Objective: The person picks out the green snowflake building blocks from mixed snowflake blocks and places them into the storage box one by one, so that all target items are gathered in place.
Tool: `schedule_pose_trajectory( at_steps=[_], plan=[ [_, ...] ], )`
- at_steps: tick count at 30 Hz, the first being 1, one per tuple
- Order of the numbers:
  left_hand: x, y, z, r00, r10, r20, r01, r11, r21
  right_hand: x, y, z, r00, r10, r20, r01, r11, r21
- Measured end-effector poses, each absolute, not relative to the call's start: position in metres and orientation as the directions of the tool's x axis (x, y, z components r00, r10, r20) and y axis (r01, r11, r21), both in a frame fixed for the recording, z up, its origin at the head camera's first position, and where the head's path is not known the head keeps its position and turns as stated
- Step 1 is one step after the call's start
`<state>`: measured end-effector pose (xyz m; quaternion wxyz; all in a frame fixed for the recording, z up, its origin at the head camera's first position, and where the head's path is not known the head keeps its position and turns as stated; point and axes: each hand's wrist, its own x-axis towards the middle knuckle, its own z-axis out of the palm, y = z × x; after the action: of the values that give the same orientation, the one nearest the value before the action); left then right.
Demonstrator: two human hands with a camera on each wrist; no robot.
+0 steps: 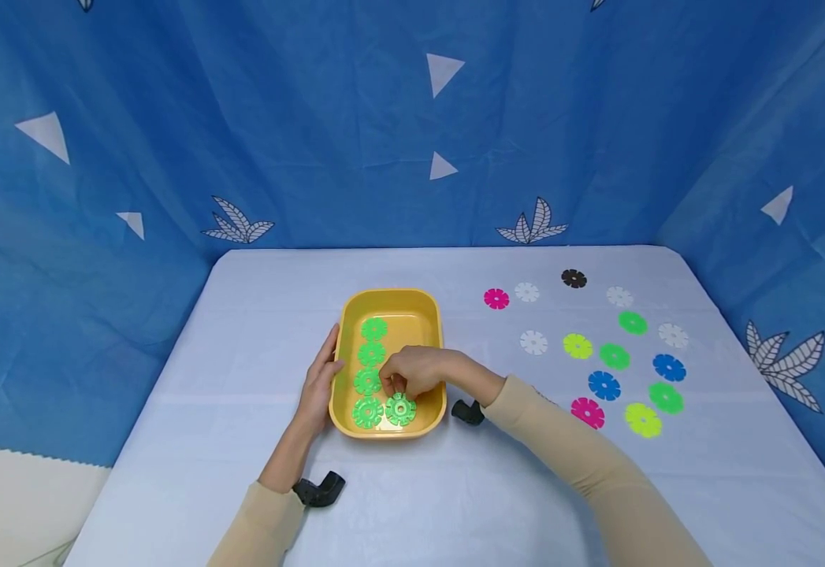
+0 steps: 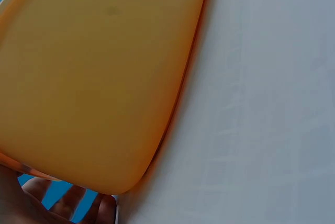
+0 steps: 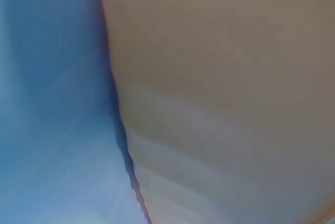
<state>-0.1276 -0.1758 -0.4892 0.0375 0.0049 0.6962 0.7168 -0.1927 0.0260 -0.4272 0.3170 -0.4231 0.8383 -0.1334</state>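
Observation:
A yellow plastic tray (image 1: 387, 298) stands on the table and also fills much of the left wrist view. My left hand (image 1: 318, 386) holds it by its left side, thumb over the rim and fingers along the outer wall. Inside, several green notched plastic discs (image 1: 371, 353) lie in a column along the left. My right hand (image 1: 418, 368) reaches over the tray's right rim, fingers bent down, and pinches another green disc (image 1: 400, 410) at its upper edge. That disc lies beside the lowest one of the column. The right wrist view is blurred and shows no fingers.
Loose notched discs are scattered at the table's right: blue (image 1: 604, 386), pink (image 1: 587, 412), yellow (image 1: 643, 420), green (image 1: 666, 398), white (image 1: 533, 342) and black (image 1: 574, 278). A blue curtain (image 1: 355, 142) hangs behind the white tablecloth (image 1: 270, 315). Black wrist devices (image 1: 321, 490) sit at both wrists.

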Motion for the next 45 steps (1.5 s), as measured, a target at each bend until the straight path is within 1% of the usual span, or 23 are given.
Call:
schedule_pose_trajectory(
  at_steps=[5, 8, 10, 12, 15, 18, 22, 27, 33, 36, 38, 45],
  plan=[
    [-0.128, -0.175, -0.489, -0.997, 0.064, -0.048, -0.05, -0.03, 0.998, -0.192, 0.028, -0.424, -0.448, -0.8, -0.4, -0.634, 0.6, -0.489],
    [-0.129, -0.175, -0.489, -0.997, 0.061, -0.05, -0.052, -0.028, 0.998, -0.193, 0.032, -0.417, -0.466, -0.819, -0.333, -0.647, 0.573, -0.503],
    [-0.128, -0.175, -0.489, -0.997, 0.057, -0.044, -0.045, -0.026, 0.999, -0.194, 0.038, -0.41, -0.489, -0.833, -0.259, -0.662, 0.548, -0.511],
    [-0.128, -0.175, -0.489, -0.998, 0.052, -0.04, -0.042, -0.026, 0.999, -0.195, 0.048, -0.402, -0.515, -0.838, -0.179, -0.67, 0.524, -0.526],
    [-0.128, -0.175, -0.489, -0.998, 0.049, -0.039, -0.041, -0.028, 0.999, -0.193, 0.072, -0.389, -0.572, -0.814, -0.096, -0.636, 0.515, -0.575],
    [-0.128, -0.175, -0.489, -0.998, 0.051, -0.038, -0.04, -0.029, 0.999, -0.19, 0.104, -0.383, -0.65, -0.757, -0.064, -0.572, 0.543, -0.615],
    [-0.128, -0.175, -0.491, -0.998, 0.06, -0.031, -0.033, -0.033, 0.999, -0.186, 0.155, -0.387, -0.752, -0.654, -0.085, -0.464, 0.616, -0.636],
    [-0.127, -0.175, -0.491, -0.997, 0.062, -0.042, -0.043, -0.015, 0.999, -0.181, 0.223, -0.403, -0.842, -0.522, -0.136, -0.312, 0.677, -0.667],
    [-0.127, -0.176, -0.49, -0.997, 0.057, -0.05, -0.051, -0.014, 0.999, -0.177, 0.292, -0.409, -0.943, -0.282, -0.178, -0.107, 0.761, -0.64],
    [-0.127, -0.176, -0.489, -0.997, 0.048, -0.061, -0.061, -0.001, 0.998, -0.176, 0.318, -0.41, -0.965, -0.183, -0.189, -0.03, 0.789, -0.613],
    [-0.127, -0.176, -0.489, -0.997, 0.042, -0.065, -0.065, 0.005, 0.998, -0.177, 0.334, -0.413, -0.969, -0.152, -0.193, -0.006, 0.799, -0.601],
    [-0.128, -0.176, -0.489, -0.997, 0.04, -0.071, -0.07, 0.013, 0.997, -0.184, 0.366, -0.429, -0.956, -0.135, -0.261, 0.054, 0.793, -0.607]
  ],
)
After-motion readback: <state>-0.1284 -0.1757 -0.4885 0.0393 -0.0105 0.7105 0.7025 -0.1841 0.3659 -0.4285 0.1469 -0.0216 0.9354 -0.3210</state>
